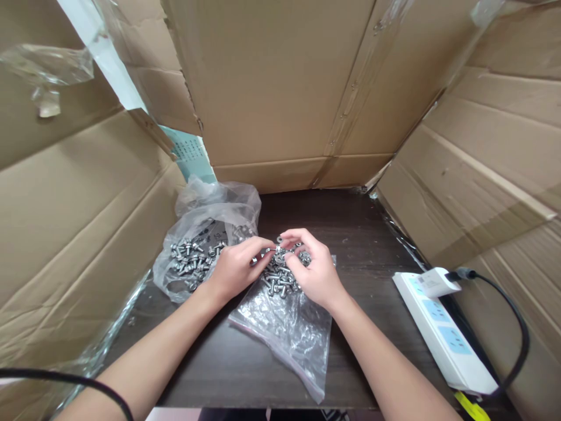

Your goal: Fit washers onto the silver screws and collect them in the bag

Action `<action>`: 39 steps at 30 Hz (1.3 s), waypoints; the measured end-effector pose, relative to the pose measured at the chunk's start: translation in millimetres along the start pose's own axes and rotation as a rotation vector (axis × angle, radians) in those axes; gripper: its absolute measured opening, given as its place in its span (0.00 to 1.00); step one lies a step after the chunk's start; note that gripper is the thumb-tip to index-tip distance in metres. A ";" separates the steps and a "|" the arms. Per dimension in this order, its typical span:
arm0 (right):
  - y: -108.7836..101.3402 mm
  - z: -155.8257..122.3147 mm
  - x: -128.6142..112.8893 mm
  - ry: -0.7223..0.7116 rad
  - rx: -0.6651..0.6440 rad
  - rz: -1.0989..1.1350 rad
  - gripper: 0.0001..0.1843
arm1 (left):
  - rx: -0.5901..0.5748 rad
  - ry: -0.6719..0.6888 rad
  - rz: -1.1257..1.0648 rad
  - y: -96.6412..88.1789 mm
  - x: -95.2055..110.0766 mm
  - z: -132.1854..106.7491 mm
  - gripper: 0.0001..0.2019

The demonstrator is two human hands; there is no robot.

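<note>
My left hand [239, 266] and my right hand [313, 269] meet over a pile of small metal screws [280, 280] lying on a flat clear plastic bag [291, 333]. The fingertips of both hands pinch a small screw with a washer [277, 250] between them. Left of my hands an open crumpled plastic bag [210, 216] holds several more screws [190, 263]. Everything rests on a dark wooden tabletop [350, 234].
Cardboard walls [284, 88] close in the table at the back, left and right. A white power strip [442, 333] with a white plug and a black cable [512, 310] lies at the right edge. Another black cable [87, 383] crosses the lower left corner.
</note>
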State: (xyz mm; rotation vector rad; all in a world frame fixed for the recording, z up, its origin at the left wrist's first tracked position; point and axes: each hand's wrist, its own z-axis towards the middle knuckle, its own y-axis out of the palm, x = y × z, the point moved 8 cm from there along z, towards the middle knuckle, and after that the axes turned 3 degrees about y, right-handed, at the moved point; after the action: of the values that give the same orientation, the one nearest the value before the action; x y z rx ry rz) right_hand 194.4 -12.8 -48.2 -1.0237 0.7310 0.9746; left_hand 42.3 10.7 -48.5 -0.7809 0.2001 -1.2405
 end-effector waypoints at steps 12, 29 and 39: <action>-4.0 -0.9 -4.9 -0.061 0.038 0.073 0.14 | -0.005 -0.015 0.008 0.3 -1.5 -0.5 0.04; -1.2 -0.3 -1.9 -0.044 0.037 0.034 0.13 | -0.007 0.017 -0.001 0.9 2.8 0.2 0.06; 3.9 0.4 4.1 -0.004 0.009 -0.040 0.12 | -0.014 0.003 -0.028 2.2 1.3 -0.6 0.05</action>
State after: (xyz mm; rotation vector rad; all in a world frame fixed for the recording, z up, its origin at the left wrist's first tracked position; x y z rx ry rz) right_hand 192.5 -10.4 -53.0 -1.0247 0.7083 0.9382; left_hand 44.1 9.5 -50.0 -0.7966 0.2009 -1.2674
